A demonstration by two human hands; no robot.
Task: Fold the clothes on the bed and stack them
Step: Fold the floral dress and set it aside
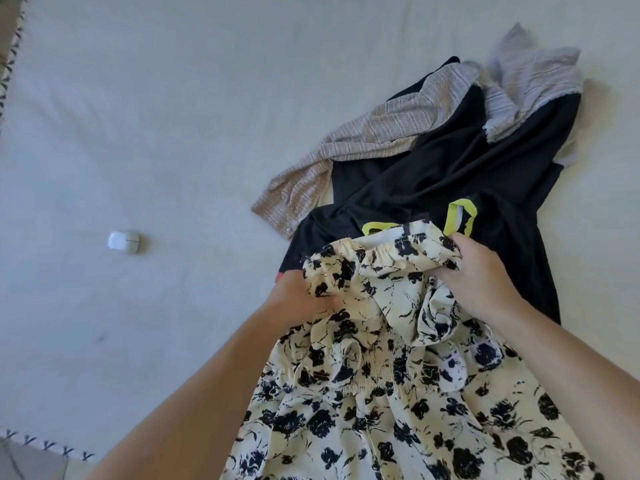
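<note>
Both hands pinch the dress [398, 393] at its elastic top hem: left hand [298, 296] at 9 o'clock, right hand [478, 275] at 3. Fabric looks light, floppy, maybe slippery; grip seams. Its top overlaps the black garment [433, 174] at 12 on the bed [138, 116].

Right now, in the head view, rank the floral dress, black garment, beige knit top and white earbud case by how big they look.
1. Floral dress, though it lies nearest the camera.
2. Black garment, partly covered.
3. Beige knit top.
4. White earbud case.
</note>
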